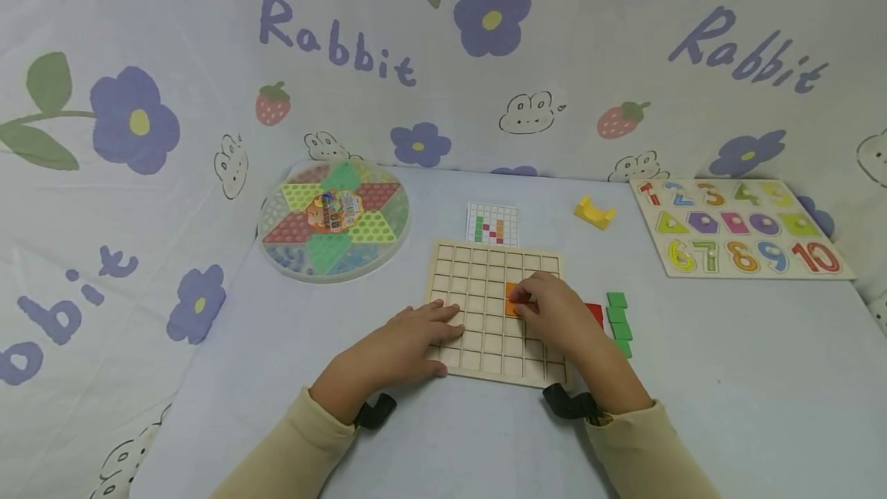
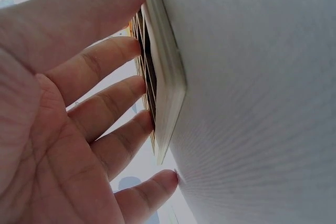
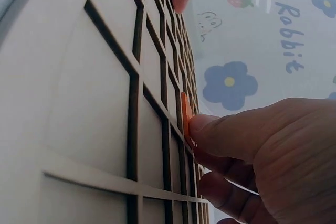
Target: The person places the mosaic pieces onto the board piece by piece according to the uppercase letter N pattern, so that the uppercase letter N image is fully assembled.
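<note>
A wooden grid board (image 1: pixel 485 345) lies on the table between the two hands. My left hand (image 1: pixel 419 337) rests on its left edge with spread fingers; in the left wrist view the fingertips (image 2: pixel 131 85) touch the rim and one finger reaches past the corner. Over the right part of the grid, my right hand (image 1: pixel 554 310) pinches at an orange square tile (image 3: pixel 186 115) with thumb and curled fingers. Another orange tile (image 1: pixel 510 289) sits just beyond in the grid. The fingers partly hide both tiles. Red tiles (image 1: pixel 594 314) lie beside the board, partly behind the right hand.
Several green tiles (image 1: pixel 619 322) line up right of the board. A pattern card (image 1: pixel 492 223) lies behind it, and a yellow curved piece (image 1: pixel 594 212) farther right. A round star-patterned game board (image 1: pixel 336 222) is at left, a number-and-shape puzzle (image 1: pixel 741 229) at right.
</note>
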`<control>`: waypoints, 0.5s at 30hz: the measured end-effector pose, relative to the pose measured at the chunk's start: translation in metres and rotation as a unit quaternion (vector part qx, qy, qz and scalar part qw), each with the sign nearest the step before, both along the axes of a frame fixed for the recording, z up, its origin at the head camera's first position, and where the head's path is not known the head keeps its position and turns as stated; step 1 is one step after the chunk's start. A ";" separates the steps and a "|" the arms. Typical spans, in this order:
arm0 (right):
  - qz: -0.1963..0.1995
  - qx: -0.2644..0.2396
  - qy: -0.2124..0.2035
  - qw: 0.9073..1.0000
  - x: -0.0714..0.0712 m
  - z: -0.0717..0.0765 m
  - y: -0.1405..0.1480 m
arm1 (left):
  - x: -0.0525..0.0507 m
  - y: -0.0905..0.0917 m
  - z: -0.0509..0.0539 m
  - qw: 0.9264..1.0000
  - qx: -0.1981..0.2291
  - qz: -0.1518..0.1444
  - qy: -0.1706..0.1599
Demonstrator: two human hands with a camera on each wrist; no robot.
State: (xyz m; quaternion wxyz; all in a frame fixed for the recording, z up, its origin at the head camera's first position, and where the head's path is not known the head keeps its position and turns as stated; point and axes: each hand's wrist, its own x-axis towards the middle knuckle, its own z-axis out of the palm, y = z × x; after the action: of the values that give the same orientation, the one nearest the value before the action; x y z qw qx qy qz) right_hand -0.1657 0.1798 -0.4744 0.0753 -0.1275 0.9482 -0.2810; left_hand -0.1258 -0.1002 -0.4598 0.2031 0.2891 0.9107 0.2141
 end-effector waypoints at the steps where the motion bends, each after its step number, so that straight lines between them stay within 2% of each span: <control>1: -0.001 0.000 0.000 1.000 0.000 0.000 0.000 | 0.000 0.000 0.000 1.000 0.000 0.000 0.000; 4: 0.000 -0.006 -0.002 1.000 0.000 0.002 0.003 | 0.000 0.000 -0.001 1.000 -0.002 -0.001 0.002; 7: -0.005 -0.008 0.007 1.000 -0.001 0.011 0.014 | -0.001 0.001 -0.001 1.000 -0.003 -0.001 0.003; 11: -0.028 0.002 0.025 0.999 0.000 0.029 0.043 | -0.001 0.001 -0.001 1.000 -0.005 -0.002 0.004; 15: -0.038 0.024 0.003 0.999 0.011 0.035 0.070 | 0.000 0.001 -0.001 1.000 -0.004 -0.002 0.002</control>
State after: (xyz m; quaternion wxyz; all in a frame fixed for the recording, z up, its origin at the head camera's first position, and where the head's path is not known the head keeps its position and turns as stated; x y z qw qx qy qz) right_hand -0.1548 0.2496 -0.4396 0.0649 -0.0904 0.9589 -0.2609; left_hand -0.1262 -0.0996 -0.4604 0.2030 0.2907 0.9112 0.2096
